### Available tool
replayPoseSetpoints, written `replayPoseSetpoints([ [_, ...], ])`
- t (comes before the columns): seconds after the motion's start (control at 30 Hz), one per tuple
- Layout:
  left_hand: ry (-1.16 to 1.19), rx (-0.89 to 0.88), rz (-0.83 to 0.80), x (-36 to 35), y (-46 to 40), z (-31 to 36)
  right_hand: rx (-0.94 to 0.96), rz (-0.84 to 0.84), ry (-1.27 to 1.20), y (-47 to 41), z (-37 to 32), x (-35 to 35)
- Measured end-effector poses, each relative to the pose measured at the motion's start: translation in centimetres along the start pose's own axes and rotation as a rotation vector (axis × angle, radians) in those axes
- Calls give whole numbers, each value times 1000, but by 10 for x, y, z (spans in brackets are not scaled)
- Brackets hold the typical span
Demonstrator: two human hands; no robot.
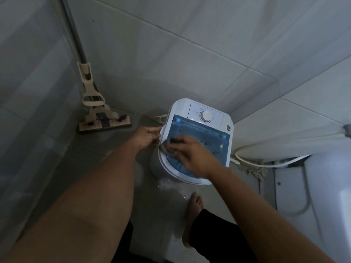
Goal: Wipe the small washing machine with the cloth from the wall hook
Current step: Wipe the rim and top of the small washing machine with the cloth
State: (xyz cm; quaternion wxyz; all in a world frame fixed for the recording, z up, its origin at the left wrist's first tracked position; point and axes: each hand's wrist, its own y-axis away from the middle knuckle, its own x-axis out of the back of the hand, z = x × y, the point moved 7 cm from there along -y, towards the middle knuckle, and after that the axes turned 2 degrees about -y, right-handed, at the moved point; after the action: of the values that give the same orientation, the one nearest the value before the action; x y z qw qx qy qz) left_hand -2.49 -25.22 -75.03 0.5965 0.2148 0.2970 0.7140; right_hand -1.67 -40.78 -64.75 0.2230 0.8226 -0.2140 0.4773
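Note:
The small white washing machine (216, 114) stands on the floor against the tiled wall, with a blue see-through lid (205, 137) and a round white dial (206, 116) at its back. My right hand (191, 154) presses a dark grey cloth (167, 148) onto the lid's near-left corner. My left hand (147, 136) grips the machine's left rim. Most of the cloth is hidden under my right hand.
A beige flat mop (98, 114) leans in the left corner. A white hose (266, 164) and a rag (254, 170) lie to the right, beside a white toilet (326, 196). My bare foot (193, 207) stands on the wet grey floor near the machine.

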Motion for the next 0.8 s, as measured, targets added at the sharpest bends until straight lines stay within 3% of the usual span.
replayPoseSetpoints([
  [0.1, -27, 2, 2, 1, 2, 2, -131, 168, 36, -32, 30, 29],
  [0.2, -42, 7, 18, 2, 2, 1, -214, 166, 121, -54, 36, 16],
  [0.37, -25, -13, 5, 0, 2, 3, -123, 155, 223, -28, 3, -29],
  [0.47, -1, -5, -5, 0, 4, 2, 1, 48, 258, 2, -17, -47],
  [0.57, -26, 12, 5, 1, 2, -1, 48, -45, 30, 19, -18, -33],
  [0.67, -10, 17, 7, 1, 2, 0, -162, 117, -146, 14, 17, 11],
  [0.8, -30, 23, 15, 0, 4, 1, -496, 395, -20, 1, 79, 35],
])
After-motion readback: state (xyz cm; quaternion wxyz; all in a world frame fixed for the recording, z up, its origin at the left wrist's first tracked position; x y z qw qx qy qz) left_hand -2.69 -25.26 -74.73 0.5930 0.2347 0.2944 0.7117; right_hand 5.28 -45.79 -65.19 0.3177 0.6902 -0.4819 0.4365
